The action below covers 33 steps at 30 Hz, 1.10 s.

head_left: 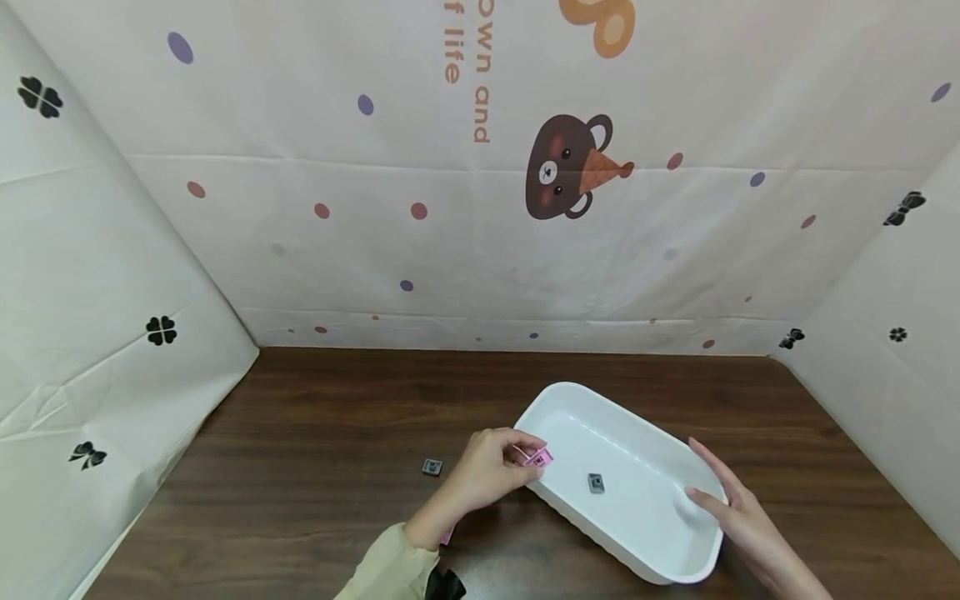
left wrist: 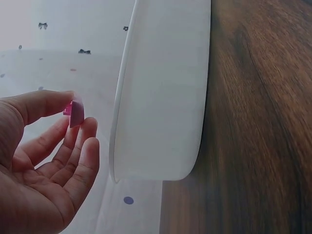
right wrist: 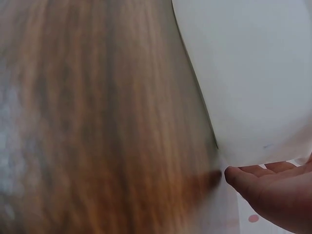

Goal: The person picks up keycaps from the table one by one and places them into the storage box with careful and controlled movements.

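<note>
The left hand [head_left: 491,465] pinches a pink plastic piece [head_left: 539,457] at the left rim of the white tray [head_left: 637,450]; the right hand [head_left: 741,518] grips its right end, and a gray piece [head_left: 596,483] lies inside.

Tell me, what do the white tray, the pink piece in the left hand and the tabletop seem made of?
White tray: probably plastic, smooth with a soft sheen; its rounded, moulded-looking corners suggest it.
Pink piece: likely plastic, smooth; even colour and crisp edges hint so, though it's small.
Tabletop: wood or wood-look laminate, low sheen; streaky brown grain shows, but can't settle which.
</note>
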### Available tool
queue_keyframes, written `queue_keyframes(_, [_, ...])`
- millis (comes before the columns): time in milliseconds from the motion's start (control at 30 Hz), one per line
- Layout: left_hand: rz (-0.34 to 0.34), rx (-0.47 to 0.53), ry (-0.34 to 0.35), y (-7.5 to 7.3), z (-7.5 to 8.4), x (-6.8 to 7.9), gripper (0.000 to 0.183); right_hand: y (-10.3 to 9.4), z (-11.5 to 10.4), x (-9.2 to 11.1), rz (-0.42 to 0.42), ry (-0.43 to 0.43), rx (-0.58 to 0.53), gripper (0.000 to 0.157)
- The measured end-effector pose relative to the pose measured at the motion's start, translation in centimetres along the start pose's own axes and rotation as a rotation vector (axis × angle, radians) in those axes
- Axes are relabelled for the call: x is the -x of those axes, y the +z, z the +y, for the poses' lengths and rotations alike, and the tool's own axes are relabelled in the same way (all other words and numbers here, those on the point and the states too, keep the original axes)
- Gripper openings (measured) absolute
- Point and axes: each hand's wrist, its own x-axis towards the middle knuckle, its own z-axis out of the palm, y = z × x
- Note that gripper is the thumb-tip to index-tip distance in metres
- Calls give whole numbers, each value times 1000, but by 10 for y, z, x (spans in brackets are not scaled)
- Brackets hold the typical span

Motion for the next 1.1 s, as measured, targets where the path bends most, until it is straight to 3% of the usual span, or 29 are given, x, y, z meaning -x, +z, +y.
queue_keyframes(400, [-6, 10, -16, 8, 5, -8, 21, 2, 2, 0, 33, -35, 17, 72])
queue_keyframes(633, [0, 0, 35, 9, 6, -10, 20, 3, 1, 1, 41, -34, 30, 70])
queue_keyframes(867, [-5, 39, -45, 13, 6, -15, 22, 3, -1, 0, 36, 11, 46, 71])
queue_keyframes(1100, [1, 38, -39, 17, 6, -20, 22, 4, -1, 0, 43, 14, 58, 69])
